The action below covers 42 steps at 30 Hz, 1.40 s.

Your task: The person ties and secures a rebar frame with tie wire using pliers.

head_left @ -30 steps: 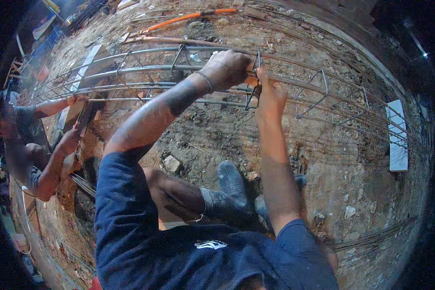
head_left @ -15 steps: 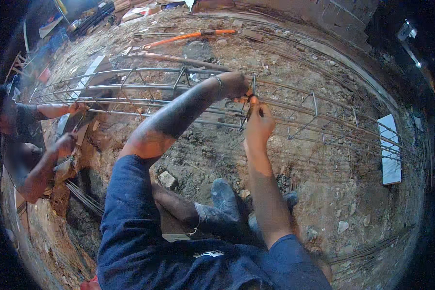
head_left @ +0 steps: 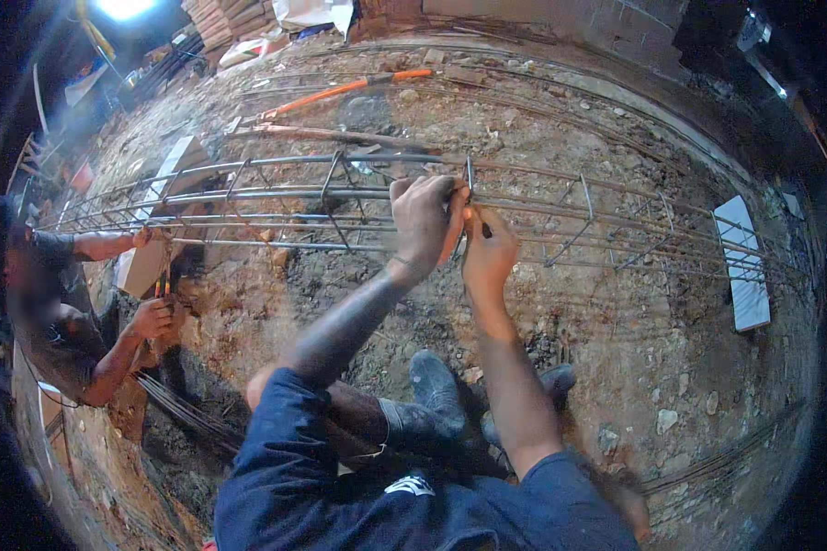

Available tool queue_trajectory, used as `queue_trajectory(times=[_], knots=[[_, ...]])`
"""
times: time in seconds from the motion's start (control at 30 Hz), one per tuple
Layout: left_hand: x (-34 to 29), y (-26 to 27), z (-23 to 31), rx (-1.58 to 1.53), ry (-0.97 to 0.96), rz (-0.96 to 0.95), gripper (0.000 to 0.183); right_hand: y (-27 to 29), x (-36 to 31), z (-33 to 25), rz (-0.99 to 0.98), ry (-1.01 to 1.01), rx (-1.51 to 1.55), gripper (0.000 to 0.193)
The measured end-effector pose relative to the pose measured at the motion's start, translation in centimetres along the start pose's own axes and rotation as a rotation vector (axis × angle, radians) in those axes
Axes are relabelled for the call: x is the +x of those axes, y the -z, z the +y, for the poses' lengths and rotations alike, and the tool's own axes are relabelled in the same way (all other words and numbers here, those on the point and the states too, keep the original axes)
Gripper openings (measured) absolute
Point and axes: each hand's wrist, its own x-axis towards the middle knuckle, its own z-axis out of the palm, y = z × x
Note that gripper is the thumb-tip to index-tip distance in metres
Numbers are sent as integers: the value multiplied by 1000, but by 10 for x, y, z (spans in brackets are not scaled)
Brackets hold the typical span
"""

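- Head view: the left hand (head_left: 423,220) has swung round; its forearm, slanted across the steel bar cage (head_left: 280,195) half a second ago, now rises from the near side.
- The right hand (head_left: 490,253) stays just right of it, and both meet at the same upright stirrup (head_left: 470,172), so work at that joint appears unfinished.
- Left fingers look drawn in narrow at the bars, right fingers curled beside them (whether either pinches a wire or tool, I cannot tell).
- The cage runs beneath and to both sides of the hands, with a white-faced block (head_left: 742,298) well off to their right.
- Well left of them, a co-worker's hand (head_left: 150,319) grips an orange-handled tool (head_left: 163,280), now held upright.
- Beyond the hands, a long orange tool (head_left: 322,95) lies unmoved on the ground.
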Motion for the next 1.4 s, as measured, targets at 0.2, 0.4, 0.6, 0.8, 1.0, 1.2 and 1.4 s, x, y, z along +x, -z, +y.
queue_trajectory(times=[0.2,0.4,0.6,0.8,1.0,1.2,1.4], knots=[[-4,-2,-10,-73,-268,113,5,-1,3,9,9,170,-140,17],[-9,4,-13,-81,-357,36,15,17,6,3,-87,182,-52,14],[-15,10,-20,-48,-451,94,24,61,10,-35,-524,-407,-54,26],[-10,7,-9,-122,-285,48,23,74,39,-61,-585,-398,420,22],[16,18,-14,-230,-259,-164,16,78,26,-58,-551,43,-61,19],[33,19,-18,-268,-213,-394,13,62,-2,6,-515,96,18,20],[38,19,-22,-272,-222,-420,17,20,8,28,-377,-230,413,14]])
